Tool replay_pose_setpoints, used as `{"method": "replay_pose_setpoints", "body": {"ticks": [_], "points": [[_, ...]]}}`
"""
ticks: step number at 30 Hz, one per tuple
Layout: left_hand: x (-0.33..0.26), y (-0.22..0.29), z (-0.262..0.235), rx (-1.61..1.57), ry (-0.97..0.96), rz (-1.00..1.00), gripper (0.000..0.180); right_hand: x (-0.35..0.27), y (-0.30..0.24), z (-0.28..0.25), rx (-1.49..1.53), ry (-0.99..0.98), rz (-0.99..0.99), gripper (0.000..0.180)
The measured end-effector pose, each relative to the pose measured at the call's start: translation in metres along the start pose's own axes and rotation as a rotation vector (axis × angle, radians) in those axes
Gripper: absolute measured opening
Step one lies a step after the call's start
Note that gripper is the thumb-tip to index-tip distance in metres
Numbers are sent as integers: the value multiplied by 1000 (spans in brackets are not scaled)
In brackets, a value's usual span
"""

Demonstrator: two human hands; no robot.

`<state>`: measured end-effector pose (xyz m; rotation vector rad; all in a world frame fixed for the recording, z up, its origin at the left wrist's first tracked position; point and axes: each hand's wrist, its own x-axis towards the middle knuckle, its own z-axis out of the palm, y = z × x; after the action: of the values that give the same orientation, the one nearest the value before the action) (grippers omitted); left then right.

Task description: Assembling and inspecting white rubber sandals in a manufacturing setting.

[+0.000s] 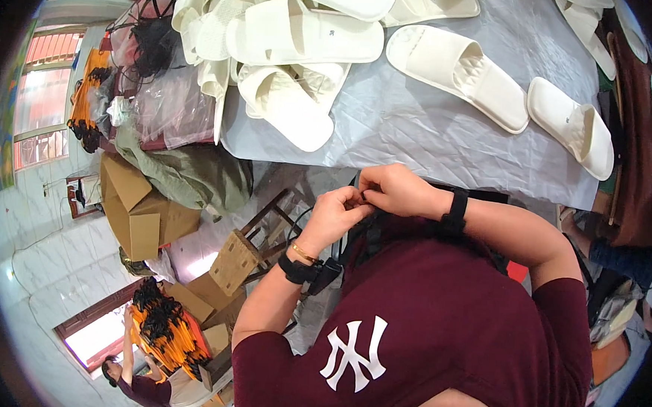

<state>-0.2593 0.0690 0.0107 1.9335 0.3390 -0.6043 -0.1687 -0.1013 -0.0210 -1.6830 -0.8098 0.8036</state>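
Note:
Just off the near edge of the table, my left hand (332, 217) and my right hand (400, 191) meet in front of my body. Their curled fingertips touch, pinched together. Whatever lies between them is too small or too hidden to make out. Black straps circle both wrists, and a gold bracelet sits on the left one. Beyond my hands, a white open-toe slipper (461, 74) lies on the table cover. A second white slipper (572, 127) rests to its right, and a heap of white slippers (306, 34) spreads at the far left.
A pale sheet covers the table (389, 144). Left of it are an open cardboard box (135, 207), clear plastic bags (168, 104) and a wooden stool (234, 261). At lower left, another person (147, 386) reaches around an orange-and-black bundle (169, 328). Brown fabric (635, 148) hangs at right.

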Motion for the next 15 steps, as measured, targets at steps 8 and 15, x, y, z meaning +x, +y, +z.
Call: {"method": "replay_pose_setpoints", "body": {"ticks": [8, 15], "points": [[-23, -31, -103, 1059, -74, -295, 55, 7, 8, 3, 47, 108, 60, 11], [-21, -111, -140, 959, -353, -673, 67, 10, 12, -6, 103, 131, 94, 10]]}}
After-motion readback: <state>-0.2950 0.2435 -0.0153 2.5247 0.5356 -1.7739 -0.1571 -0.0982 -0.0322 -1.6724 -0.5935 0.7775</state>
